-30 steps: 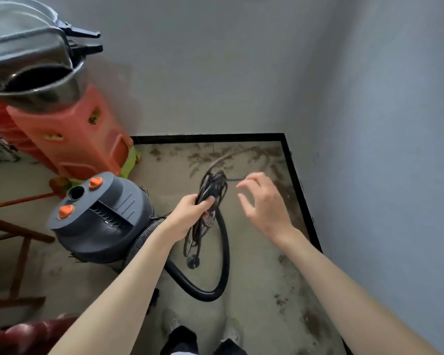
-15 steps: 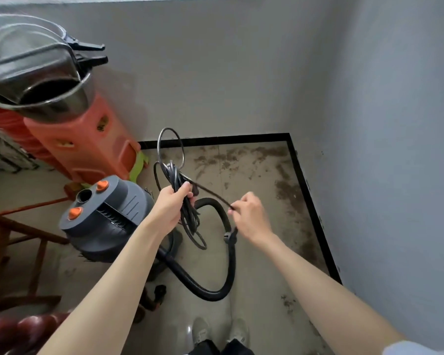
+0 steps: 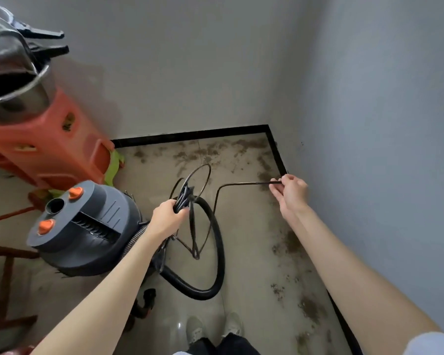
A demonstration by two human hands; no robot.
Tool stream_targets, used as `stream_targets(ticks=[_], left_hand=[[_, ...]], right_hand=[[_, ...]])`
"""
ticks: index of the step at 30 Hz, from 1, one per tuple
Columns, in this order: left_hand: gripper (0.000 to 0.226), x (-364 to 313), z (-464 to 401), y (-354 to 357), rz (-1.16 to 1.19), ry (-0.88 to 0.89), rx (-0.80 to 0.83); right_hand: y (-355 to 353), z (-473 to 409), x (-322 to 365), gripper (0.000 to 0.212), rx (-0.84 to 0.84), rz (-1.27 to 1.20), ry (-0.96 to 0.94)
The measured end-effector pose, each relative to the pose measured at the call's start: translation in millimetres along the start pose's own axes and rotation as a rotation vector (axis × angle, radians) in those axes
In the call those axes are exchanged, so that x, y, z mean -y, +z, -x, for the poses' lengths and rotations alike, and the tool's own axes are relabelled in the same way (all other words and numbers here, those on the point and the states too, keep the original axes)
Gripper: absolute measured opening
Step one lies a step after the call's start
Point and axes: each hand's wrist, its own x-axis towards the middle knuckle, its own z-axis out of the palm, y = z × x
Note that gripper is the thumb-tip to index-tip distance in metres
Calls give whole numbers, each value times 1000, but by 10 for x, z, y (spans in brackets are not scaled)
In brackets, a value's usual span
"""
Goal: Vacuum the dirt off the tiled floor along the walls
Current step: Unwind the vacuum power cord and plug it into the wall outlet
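The left hand (image 3: 167,218) clenches a bundle of coiled cord (image 3: 183,198), loops spilling above and below the fist, while the right hand (image 3: 290,193) pinches a single strand of it and holds it out toward the right wall, so the strand runs taut and level between the two hands. The vacuum (image 3: 85,226), a grey drum with orange knobs, stands on the floor just left of the left forearm, and its black hose (image 3: 217,242) curls in a wide loop on the tiles below the hands. Dirt (image 3: 290,242) lies scattered along the black skirting at the back and down the right wall (none of it looks touched yet).

The step in hand seems to be unwinding the cord before plugging in. To do it well, the left hand should loosen enough to let one loop slip off at a time as the right draws away. Pulling against a tight fist would likely knot the coils. Keeping the freed cord clear of the hose loop should spare a tangle later.
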Motion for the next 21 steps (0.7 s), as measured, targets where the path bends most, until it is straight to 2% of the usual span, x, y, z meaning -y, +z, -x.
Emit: stream_targets(ticks=[1,3,5,6,8,10,11,14,18,21], left_hand=[[20,9,-30,24,-41,19,-1],[19,21,-77,87,-96,58,-2],[18,9,-114,152,-124,101,-6],[17,-12,-131,183,-132,129,-13],[15,-79,-177,249,-141,184,-31],[14,-147,-243,344,-154,220,-34],[15,-178,-280,407,-160,217,-23],[13,-243,-400,617,-193,138,-9],[14,-322,-575,837,-210,50,-75],[17,-355,-712,935,-291,-39,-50]], right_hand=[[23,-20,15,21,-10,-100,23],[54,-55,29,48,-16,-209,77],[47,-107,13,64,-2,-115,102],[28,-134,-4,62,13,4,88],[-33,-220,-47,45,65,256,41],[-88,-345,-79,26,115,406,11],[-104,-411,-81,22,134,431,6],[-123,-619,-59,30,207,424,35],[-107,-946,0,29,345,316,155],[-65,-1191,71,29,370,307,218]])
